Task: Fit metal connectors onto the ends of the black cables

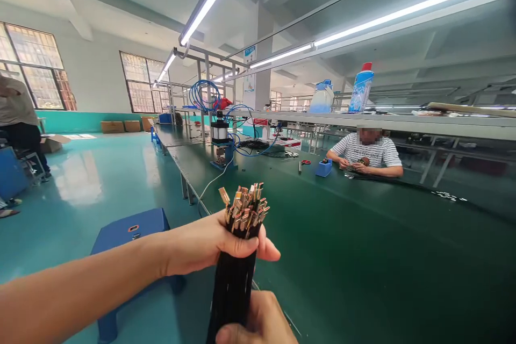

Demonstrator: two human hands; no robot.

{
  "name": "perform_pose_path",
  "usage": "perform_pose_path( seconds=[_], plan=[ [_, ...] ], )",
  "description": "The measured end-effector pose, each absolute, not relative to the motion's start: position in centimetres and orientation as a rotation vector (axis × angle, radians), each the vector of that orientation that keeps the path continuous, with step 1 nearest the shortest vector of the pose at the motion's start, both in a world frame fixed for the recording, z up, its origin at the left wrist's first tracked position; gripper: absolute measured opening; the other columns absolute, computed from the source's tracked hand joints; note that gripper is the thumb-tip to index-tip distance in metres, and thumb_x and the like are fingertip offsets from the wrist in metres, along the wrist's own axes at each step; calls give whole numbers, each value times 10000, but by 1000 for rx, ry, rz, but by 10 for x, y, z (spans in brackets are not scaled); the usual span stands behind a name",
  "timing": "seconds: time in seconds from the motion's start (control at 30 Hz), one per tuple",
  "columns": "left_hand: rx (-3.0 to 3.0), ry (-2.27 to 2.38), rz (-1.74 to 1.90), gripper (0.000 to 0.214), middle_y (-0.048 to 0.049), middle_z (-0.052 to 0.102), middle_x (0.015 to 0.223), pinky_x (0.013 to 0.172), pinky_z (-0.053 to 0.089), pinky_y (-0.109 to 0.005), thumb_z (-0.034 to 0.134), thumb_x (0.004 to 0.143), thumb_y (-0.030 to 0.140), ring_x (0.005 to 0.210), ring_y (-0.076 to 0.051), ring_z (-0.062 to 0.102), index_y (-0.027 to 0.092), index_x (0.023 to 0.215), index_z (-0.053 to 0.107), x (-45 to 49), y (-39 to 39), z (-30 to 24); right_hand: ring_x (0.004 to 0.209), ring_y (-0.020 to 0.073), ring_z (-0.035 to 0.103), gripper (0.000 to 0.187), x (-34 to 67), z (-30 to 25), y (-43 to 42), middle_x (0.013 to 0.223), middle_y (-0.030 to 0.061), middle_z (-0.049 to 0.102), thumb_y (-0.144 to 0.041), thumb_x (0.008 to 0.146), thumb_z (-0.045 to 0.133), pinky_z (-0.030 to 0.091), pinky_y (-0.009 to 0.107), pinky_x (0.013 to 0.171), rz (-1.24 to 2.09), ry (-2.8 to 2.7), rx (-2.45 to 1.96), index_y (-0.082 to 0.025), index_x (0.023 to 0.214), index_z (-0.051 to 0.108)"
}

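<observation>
Both hands closed on one bundle of black cables (234, 279): my left hand (213, 242) wraps it just below the top, fingers and thumb curled fully round, while my right hand (258, 322) grips the lower part at the bottom edge of the view, partly cut off. I hold the bundle nearly upright, above the near edge of the green table (363, 258) and not resting on it. Its upper end fans out into copper terminals (244, 207) — flat, bright tabs pointing up and slightly apart.

Beside my left forearm, on the teal floor, stands a blue stool (129, 228). Farther along the table sits a small press (220, 137) fed by coiled blue hoses (203, 94). Across the table to the right a co-worker in a striped shirt (368, 151) handles small parts with both hands, a little blue box (323, 167) just beside them. On the shelf above stand two plastic bottles (360, 88). At the far left edge another person (16, 118) stands — well apart from the table.
</observation>
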State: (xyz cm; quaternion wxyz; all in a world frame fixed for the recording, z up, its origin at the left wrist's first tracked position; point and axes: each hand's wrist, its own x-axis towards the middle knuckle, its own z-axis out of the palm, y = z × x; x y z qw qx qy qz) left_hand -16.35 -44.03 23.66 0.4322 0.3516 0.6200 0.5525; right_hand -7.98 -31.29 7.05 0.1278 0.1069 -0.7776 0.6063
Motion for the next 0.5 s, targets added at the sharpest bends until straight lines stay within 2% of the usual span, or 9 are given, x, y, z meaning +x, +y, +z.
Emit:
perform_pose_path(
  seconds=[0.03,0.13,0.2,0.23,0.3,0.37,0.43,0.5],
  plan=[
    [872,1543,1330,128,-110,714,1176,1010,430,-420,736,859,302,1214,-290,571,189,880,680,-163,-440,234,553,185,599,592,-80,64,-310,596,16,642,-738,790,551,425,241,505,1623,-2260,274,-176,713,719],
    [857,1569,1289,158,-83,618,1335,904,502,-385,733,858,355,1262,-298,513,218,884,657,-162,-445,229,680,223,650,421,-78,49,-288,772,66,714,-475,976,429,456,297,652,1029,-2143,54,-179,920,723],
    [815,1592,1320,161,-61,581,1378,854,530,-374,724,862,369,1268,-307,505,233,896,644,-161,-447,230,751,236,664,320,-76,49,-275,868,84,731,-339,986,424,453,313,700,831,-2076,16,-187,985,706],
    [792,1603,1329,163,-55,579,1379,851,532,-369,719,866,373,1266,-304,510,240,914,638,-160,-447,231,771,235,664,293,-75,52,-272,894,83,730,-302,979,429,452,308,706,843,-2069,17,-192,1008,698],
    [764,1634,1311,178,-54,594,1364,864,529,-360,712,871,383,1250,-290,533,245,945,628,-161,-444,236,758,219,650,259,-70,61,-273,856,56,714,-287,958,456,446,285,692,1070,-2120,15,-200,1023,692],
    [767,1673,1249,206,-63,625,1325,838,539,-354,717,864,399,1201,-289,575,238,950,621,-163,-441,241,667,186,599,272,-63,72,-277,715,14,647,-377,927,517,428,257,642,1534,-2191,81,-189,919,712],
    [805,1714,1151,232,-74,669,1256,769,548,-328,722,852,420,1155,-294,603,228,935,622,-164,-439,246,599,155,530,395,-56,79,-276,624,-10,561,-544,836,612,417,247,614,2104,-2205,261,-168,771,716],
    [865,1772,1051,256,-75,691,1218,693,534,-289,717,843,454,1145,-296,605,230,932,631,-164,-438,248,607,156,520,481,-52,82,-268,625,-3,560,-632,773,644,438,263,639,2330,-2174,334,-161,710,717]
  ],
)
